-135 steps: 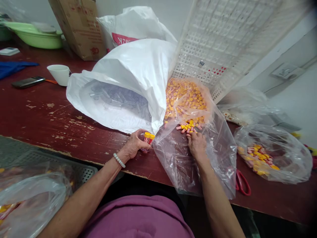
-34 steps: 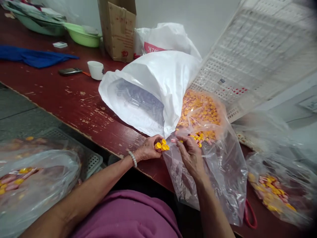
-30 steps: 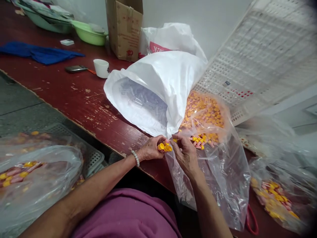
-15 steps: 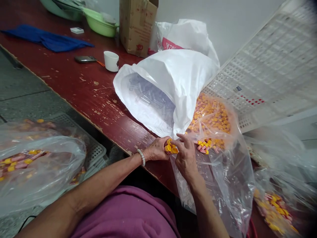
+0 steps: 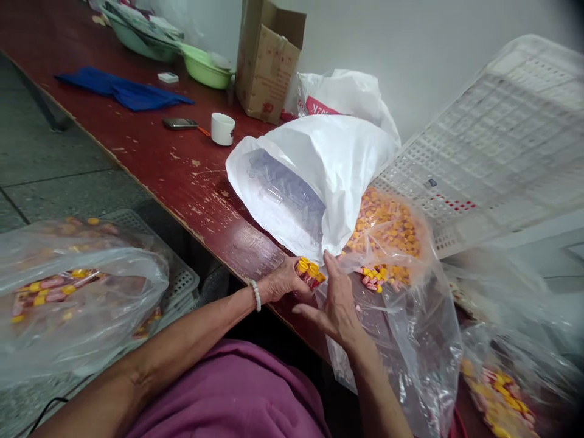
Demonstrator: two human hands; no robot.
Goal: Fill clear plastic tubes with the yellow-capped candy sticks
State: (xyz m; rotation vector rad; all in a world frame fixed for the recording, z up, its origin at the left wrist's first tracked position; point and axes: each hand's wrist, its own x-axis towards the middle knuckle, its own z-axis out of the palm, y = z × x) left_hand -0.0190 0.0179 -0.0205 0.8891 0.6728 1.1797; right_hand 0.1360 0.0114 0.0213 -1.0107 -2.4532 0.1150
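A bunch of several small yellow-capped tubes [image 5: 311, 273] with reddish bodies is gripped in my left hand [image 5: 285, 280], caps facing up. Beside it, my right hand [image 5: 336, 304] is open, thumb stretched toward the bunch and fingers pointing up near the lip of a white sack [image 5: 347, 158]. Clear tubes [image 5: 283, 191] lie inside the sack's open mouth. Right of it, a clear plastic bag [image 5: 410, 328] spreads over the table edge, with a heap of yellow-capped pieces [image 5: 387, 225] at its far end; pink bodies show on some.
An upright white plastic crate [image 5: 502, 140] leans at the right. More clear bags of yellow-capped pieces stand at the lower left [image 5: 86, 328] and lower right [image 5: 506, 389]. On the red table [image 5: 182, 176] are a white cup [image 5: 222, 129], a phone-like device [image 5: 180, 123], a blue cloth [image 5: 114, 88] and a cardboard box [image 5: 267, 67].
My right hand has drawn back from the caps and its fingers have spread. My left hand still holds the tubes, now tilted a little. The whole view has shifted slightly.
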